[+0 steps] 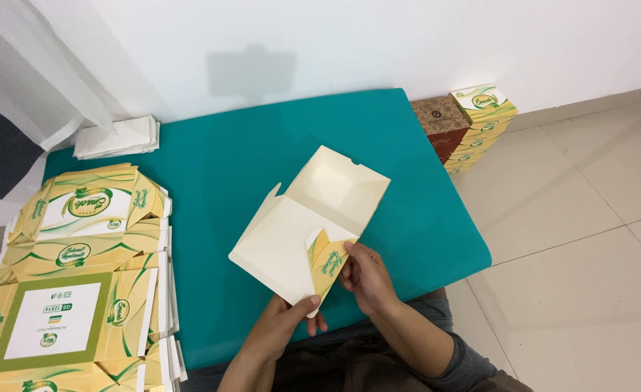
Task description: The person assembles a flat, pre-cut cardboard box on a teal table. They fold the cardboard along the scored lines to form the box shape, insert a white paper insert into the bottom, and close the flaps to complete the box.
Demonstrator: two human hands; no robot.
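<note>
Cream cardboard, plain side up: half-folded box [313, 225] resting on the teal table [211, 167] right at the near edge, close to the body so both hands reach without stretching. Far end already standing up as a little tray with walls; near end still flat, one printed yellow-green flap [329, 260] bent up and over.

Head view, only one going. Left hand [280, 327] pinching the near corner of the box, thumb on top, fingers curled narrow underneath, probably pinning the sheet so it doesn't slide. Right hand [364, 277] closed narrow on the side of that printed flap, fingertips pressing at the crease, looks like steadying the fold.

Off to the left, stack of flat unfolded boxes [80, 283], printed side up, overhanging the table edge, within easy grab of the left hand. Small pile of white paper [117, 136] at the far left corner by the wall. Finished boxes [480, 127] stacked on the floor past the table's far right corner, beside a brown box [440, 120].
</note>
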